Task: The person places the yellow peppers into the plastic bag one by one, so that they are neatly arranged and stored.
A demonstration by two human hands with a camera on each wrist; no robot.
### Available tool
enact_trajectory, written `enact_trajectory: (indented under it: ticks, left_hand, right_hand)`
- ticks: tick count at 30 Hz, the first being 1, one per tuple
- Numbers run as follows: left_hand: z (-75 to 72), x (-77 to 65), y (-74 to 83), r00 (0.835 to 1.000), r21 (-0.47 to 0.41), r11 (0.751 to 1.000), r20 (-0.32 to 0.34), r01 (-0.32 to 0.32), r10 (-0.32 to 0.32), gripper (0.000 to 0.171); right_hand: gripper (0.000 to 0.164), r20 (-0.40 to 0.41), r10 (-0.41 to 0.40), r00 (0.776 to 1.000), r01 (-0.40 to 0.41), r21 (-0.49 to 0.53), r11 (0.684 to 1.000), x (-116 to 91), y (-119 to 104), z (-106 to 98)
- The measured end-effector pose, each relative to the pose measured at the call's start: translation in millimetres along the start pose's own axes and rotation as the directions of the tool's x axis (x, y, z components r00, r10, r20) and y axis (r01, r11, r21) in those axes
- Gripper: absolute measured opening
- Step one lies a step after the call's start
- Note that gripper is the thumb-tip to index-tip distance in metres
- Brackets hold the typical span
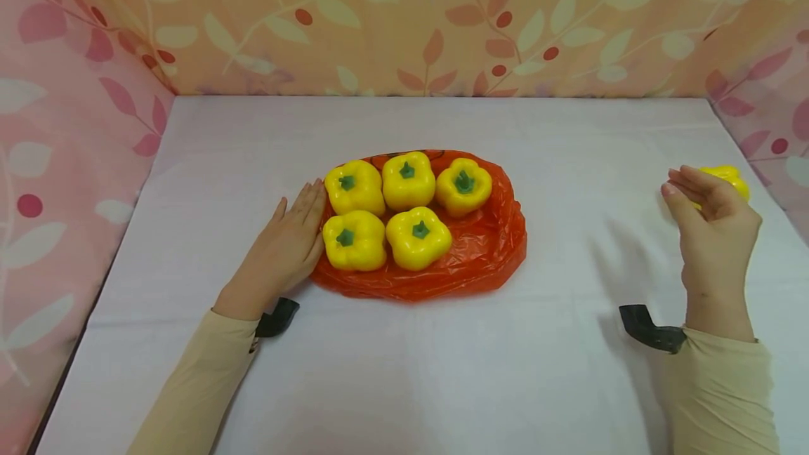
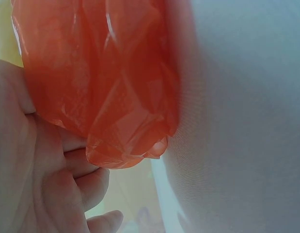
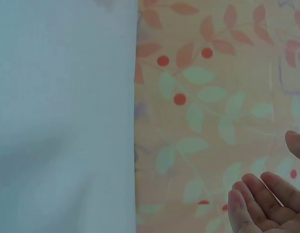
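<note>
Several yellow bell peppers with green stems sit in two rows on a red plastic bag, whose right part shows bare. My left hand rests along the bag's left edge, fingers straight and together. In the left wrist view, the bag's crumpled rim covers part of the fingers. Far to the right, my right hand is raised with its fingers loosely bent and the thumb apart from them. Nothing lies in its palm. Another yellow bell pepper shows behind this hand, partly hidden by it.
A white cloth covers the table. Patterned curtains stand along its back and both sides. Each wrist carries a black mount at the sleeve's end.
</note>
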State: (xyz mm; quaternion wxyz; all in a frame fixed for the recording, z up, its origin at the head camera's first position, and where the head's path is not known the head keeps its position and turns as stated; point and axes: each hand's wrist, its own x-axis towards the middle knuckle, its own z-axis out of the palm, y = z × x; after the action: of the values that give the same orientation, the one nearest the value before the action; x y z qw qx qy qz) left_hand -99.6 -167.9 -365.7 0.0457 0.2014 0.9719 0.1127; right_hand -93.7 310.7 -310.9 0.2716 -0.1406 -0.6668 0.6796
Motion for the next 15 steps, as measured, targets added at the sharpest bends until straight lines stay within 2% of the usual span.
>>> enact_trajectory:
  ticks: [4,8,12,15]
  left_hand:
    - [0.0,0.3,0.5,1.000,0.005,1.000,-0.006,0.005,-0.005,0.062]
    - [-0.1,0.5,0.5,1.000,0.004,1.000,-0.008,0.002,-0.002,0.062]
    - [-0.5,0.3,0.4,1.000,0.005,1.000,-0.009,0.000,0.000,0.062]
    - [-0.8,0.3,0.4,1.000,0.005,1.000,-0.010,0.003,-0.002,0.062]
  right_hand:
    - [0.029,-0.107,0.009,0.994,-0.013,-0.037,0.999,8,-1,-11]
    - [0.032,-0.216,0.058,0.975,-0.075,-0.072,0.995,19,-3,-23]
    - [0.034,-0.315,0.127,0.941,-0.155,-0.066,0.986,32,-2,-38]
    - [0.033,-0.393,0.190,0.900,-0.223,-0.038,0.974,42,0,-48]
